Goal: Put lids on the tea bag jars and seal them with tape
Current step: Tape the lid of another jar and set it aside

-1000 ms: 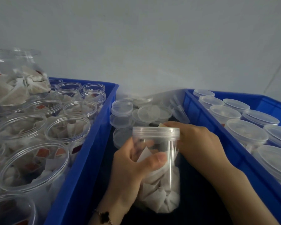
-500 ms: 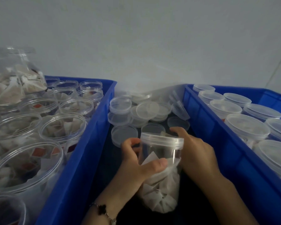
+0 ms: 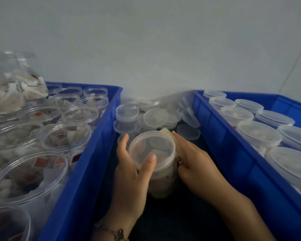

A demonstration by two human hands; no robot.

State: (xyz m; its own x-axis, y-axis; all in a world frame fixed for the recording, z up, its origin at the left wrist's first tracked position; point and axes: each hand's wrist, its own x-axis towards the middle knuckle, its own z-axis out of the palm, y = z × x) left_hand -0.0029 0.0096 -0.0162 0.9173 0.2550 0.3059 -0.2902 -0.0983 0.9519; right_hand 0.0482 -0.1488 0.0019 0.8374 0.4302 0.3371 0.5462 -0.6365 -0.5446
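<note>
A clear jar (image 3: 162, 185) of tea bags stands in the dark gap between two blue crates, with a translucent lid (image 3: 151, 146) on top. My left hand (image 3: 130, 171) grips the jar just under the lid, thumb in front and fingers behind. My right hand (image 3: 198, 167) is against the jar's right side. It holds a pale yellowish piece of tape (image 3: 170, 138) against the lid's right rim. How much tape is on the jar is hidden by the hand.
The left blue crate (image 3: 94, 153) holds several open jars (image 3: 66, 134) of tea bags. The right blue crate (image 3: 224, 145) holds several lidded jars (image 3: 259, 134). Loose lids (image 3: 156, 117) lie piled behind the held jar. A white wall stands behind.
The jar now shows its lid top from above and sits lower in view. My right hand has shifted down the right side, and yellowish tape now shows at the lid's rim.
</note>
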